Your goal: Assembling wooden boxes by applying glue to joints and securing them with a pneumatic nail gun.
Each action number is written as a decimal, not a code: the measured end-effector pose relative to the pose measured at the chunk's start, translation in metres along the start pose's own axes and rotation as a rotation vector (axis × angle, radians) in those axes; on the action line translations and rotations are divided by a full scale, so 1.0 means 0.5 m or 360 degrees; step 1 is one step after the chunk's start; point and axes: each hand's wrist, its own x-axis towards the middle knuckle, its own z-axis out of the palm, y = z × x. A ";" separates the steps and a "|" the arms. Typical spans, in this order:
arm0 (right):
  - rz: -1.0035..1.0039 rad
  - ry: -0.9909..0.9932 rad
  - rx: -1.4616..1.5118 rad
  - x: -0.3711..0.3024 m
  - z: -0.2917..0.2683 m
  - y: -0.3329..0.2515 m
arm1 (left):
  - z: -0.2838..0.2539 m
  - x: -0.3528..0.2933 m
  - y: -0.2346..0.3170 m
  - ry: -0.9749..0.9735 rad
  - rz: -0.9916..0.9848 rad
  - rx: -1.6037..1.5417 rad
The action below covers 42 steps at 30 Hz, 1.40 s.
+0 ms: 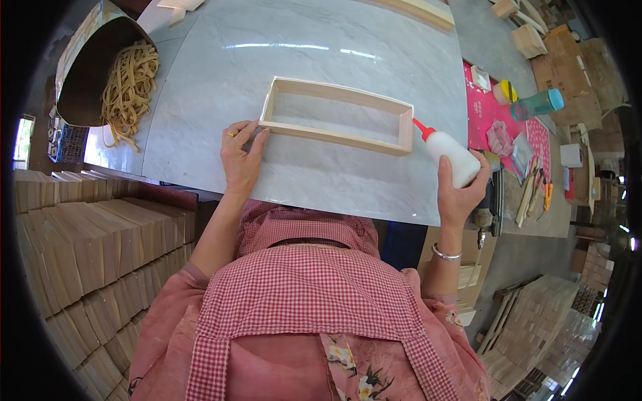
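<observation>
A shallow rectangular wooden frame (334, 136) lies on the grey marbled tabletop (321, 177), its inside showing the table. White glue lines run along its upper left and far edges. My left hand (242, 157) pinches the frame's near left corner between thumb and fingers; a ring is on one finger. In my right hand (463, 188) is a white glue bottle (449, 157), tilted toward the frame. Its red nozzle (421, 127) points at the frame's far right corner, touching it or very close to it.
At the far left, a bin (83, 80) on its side holds a tangle of rubber bands (130, 87). Stacked wooden boards (100, 247) rise at the left. On the right stand a teal-lidded bottle (538, 105), a yellow tub (505, 91) and orange-handled scissors (548, 196).
</observation>
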 end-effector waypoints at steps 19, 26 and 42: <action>0.0463 -0.0329 0.0494 -0.103 0.030 -0.106 | 0.013 -0.001 -0.010 0.0073 0.0032 0.0013; 0.0239 -0.0627 0.0905 -0.137 0.191 -0.207 | 0.006 -0.001 -0.005 0.0084 0.0041 -0.0024; 0.0049 -0.0577 0.0701 -0.123 0.191 -0.213 | 0.006 0.002 -0.014 0.0079 0.0101 -0.0002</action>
